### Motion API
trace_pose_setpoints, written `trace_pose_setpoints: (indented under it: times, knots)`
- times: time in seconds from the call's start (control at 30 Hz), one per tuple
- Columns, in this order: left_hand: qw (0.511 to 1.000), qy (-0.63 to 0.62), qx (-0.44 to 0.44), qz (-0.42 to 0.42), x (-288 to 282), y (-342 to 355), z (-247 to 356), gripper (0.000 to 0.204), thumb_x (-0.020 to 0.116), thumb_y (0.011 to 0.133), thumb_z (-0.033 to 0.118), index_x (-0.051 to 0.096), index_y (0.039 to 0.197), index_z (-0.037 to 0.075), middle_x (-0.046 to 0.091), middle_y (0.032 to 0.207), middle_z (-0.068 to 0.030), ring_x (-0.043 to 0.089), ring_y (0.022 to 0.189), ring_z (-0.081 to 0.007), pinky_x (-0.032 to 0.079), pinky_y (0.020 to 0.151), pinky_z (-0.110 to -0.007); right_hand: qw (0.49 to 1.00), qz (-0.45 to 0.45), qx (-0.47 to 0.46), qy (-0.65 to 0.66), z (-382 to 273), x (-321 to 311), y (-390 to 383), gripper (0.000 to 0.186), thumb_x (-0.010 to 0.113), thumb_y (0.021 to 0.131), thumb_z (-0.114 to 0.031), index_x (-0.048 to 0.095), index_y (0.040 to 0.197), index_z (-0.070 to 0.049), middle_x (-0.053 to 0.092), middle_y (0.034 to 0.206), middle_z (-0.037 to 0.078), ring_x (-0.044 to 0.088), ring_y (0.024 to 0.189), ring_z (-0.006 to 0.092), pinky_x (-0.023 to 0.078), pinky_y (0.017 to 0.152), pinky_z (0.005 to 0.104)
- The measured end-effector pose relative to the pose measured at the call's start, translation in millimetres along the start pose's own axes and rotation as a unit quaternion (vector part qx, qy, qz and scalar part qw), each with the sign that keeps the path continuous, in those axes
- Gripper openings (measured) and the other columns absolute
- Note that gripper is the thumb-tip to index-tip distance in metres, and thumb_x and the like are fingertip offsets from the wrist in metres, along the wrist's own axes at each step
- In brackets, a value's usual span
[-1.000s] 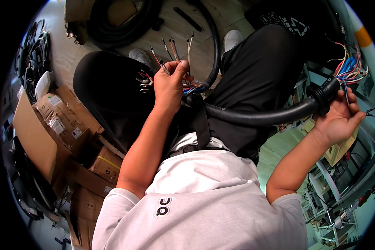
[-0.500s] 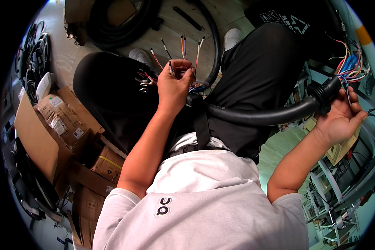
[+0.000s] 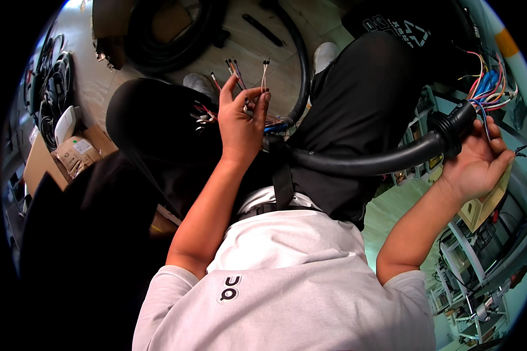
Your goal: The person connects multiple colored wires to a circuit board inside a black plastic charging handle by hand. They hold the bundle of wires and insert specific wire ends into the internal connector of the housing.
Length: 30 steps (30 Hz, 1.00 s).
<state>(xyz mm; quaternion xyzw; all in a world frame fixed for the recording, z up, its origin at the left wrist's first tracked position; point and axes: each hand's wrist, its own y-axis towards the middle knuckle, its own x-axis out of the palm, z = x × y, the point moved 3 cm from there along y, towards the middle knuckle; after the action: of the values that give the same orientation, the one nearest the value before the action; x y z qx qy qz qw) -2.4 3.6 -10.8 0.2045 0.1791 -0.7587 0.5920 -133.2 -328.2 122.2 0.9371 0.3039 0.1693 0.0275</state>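
A thick black cable (image 3: 369, 162) arches across my lap, loose coloured wires fanning out at both ends. My left hand (image 3: 242, 128) is at the left end, above my knee. Thumb and a fingertip are pinched on pale wires (image 3: 265, 73) with dark tips, while another finger points up. Other thin wires (image 3: 204, 114) stick out beside that hand. At the right end, my right hand (image 3: 477, 153) is palm up with curled fingers by the black ribbed collar (image 3: 445, 134). A dark blue wire (image 3: 486, 126) runs into its fingers; dark wire ends (image 3: 524, 152) show past the thumb.
A coil of black cable (image 3: 170, 50) lies on the floor ahead, with a short black strip (image 3: 263, 30) nearby. Cardboard boxes (image 3: 76, 153) and hanging cables (image 3: 55, 88) are at left, partly behind a large dark shape (image 3: 93, 245). Shelving (image 3: 474, 281) stands at right.
My left hand has shifted its fingers, one now raised, and the wires around it have moved. A large dark shape now covers most of the boxes at left. My right hand stays nearly still.
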Motion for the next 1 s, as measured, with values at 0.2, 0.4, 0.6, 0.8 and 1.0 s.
trace_pose_setpoints:
  times: [0.2, 0.4, 0.6, 0.8, 1.0]
  knots:
    - [0.992, 0.107, 0.050, 0.054, -5, -1, 1, 0.013, 0.071, 0.079, 0.009, 0.069, 0.092, 0.007, 0.050, 0.106, -0.0120, 0.053, 0.079, -0.0163, 0.046, 0.069, -0.027, 1.000, -0.001, 0.015, 0.011, 1, 2, -2, 0.040, 0.036, 0.098, -0.040, 0.057, 0.083, -0.009, 0.060, 0.104, 0.015, 0.058, 0.091, 0.0284, 0.045, 0.089, 0.0444]
    - [0.998, 0.040, -0.032, 0.026, -5, 1, 0, 0.013, 0.072, 0.080, 0.010, 0.070, 0.092, 0.006, 0.050, 0.089, -0.0061, 0.051, 0.081, -0.0176, 0.043, 0.070, -0.027, 1.000, 0.025, 0.000, 0.006, -1, 4, -5, 0.042, 0.035, 0.098, -0.041, 0.056, 0.082, -0.009, 0.060, 0.102, 0.015, 0.057, 0.090, 0.0282, 0.044, 0.090, 0.0438]
    - [0.992, 0.106, 0.064, 0.026, -12, -6, 9, 0.010, 0.070, 0.081, 0.009, 0.069, 0.091, 0.007, 0.051, 0.096, -0.0104, 0.052, 0.087, -0.0225, 0.043, 0.073, -0.029, 0.997, 0.012, -0.070, -0.009, 2, 15, -1, 0.043, 0.040, 0.098, -0.035, 0.055, 0.076, -0.001, 0.062, 0.087, 0.018, 0.059, 0.085, 0.0253, 0.044, 0.087, 0.0391]
    - [0.995, 0.089, 0.040, -0.002, -6, -7, 7, 0.011, 0.067, 0.084, 0.008, 0.068, 0.095, 0.006, 0.045, 0.085, -0.0071, 0.046, 0.078, -0.0178, 0.040, 0.069, -0.028, 0.976, 0.069, -0.164, -0.123, -6, 18, -11, 0.045, 0.042, 0.098, -0.034, 0.059, 0.075, 0.001, 0.063, 0.097, 0.015, 0.056, 0.090, 0.0180, 0.041, 0.084, 0.0311]
    - [0.991, -0.072, -0.104, -0.037, -4, -7, 4, 0.018, 0.066, 0.088, 0.014, 0.066, 0.094, -0.003, 0.056, 0.077, -0.0022, 0.050, 0.069, -0.0083, 0.041, 0.064, -0.022, 0.959, 0.075, -0.193, -0.195, -4, 12, -20, 0.045, 0.041, 0.100, -0.033, 0.060, 0.075, -0.001, 0.055, 0.081, 0.003, 0.048, 0.078, 0.0095, 0.039, 0.071, 0.0248]
